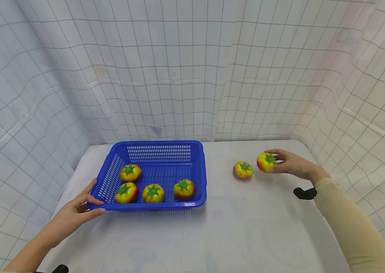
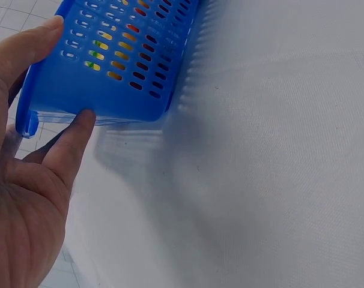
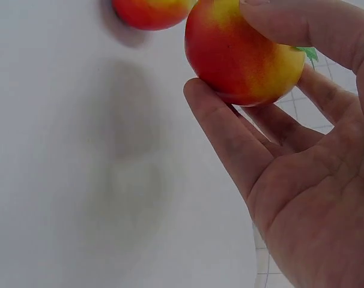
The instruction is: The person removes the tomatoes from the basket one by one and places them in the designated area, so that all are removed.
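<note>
My left hand (image 1: 71,214) grips the near left corner of a blue plastic basket (image 1: 200,170). In the left wrist view, its thumb lies on the pierced side of the basket (image 2: 128,99) and a fingertip touches lower down at the corner. Several red-and-yellow artificial tomatoes with green leafy tops, one of them this tomato (image 1: 153,193), lie in the basket. Over the table's right side my right hand (image 1: 294,165) holds a similar tomato (image 3: 245,57) between thumb and fingers, raised off the cloth. Just left of it, another tomato (image 1: 243,170) rests on the table.
White cloth covers the table (image 1: 233,231). Grid-patterned white curtains (image 1: 175,76) hang behind it and on both sides. A black wrist strap (image 1: 305,193) shows on the right arm.
</note>
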`<control>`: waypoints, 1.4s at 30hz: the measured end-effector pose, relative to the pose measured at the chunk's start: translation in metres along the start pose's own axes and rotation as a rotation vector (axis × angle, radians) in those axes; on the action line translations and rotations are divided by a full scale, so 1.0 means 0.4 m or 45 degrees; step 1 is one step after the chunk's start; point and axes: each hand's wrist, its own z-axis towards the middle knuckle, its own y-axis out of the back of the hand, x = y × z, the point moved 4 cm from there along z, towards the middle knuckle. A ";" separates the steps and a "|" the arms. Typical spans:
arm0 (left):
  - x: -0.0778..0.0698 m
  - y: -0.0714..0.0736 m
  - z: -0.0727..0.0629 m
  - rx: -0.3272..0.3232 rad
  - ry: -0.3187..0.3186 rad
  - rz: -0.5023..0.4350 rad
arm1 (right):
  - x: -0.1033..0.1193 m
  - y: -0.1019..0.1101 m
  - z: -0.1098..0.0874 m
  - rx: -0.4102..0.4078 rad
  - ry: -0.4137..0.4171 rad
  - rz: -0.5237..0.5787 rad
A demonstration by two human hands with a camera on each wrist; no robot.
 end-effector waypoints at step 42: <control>-0.004 -0.002 -0.003 -0.007 -0.004 -0.056 | -0.115 -0.021 0.011 0.014 -0.096 -0.005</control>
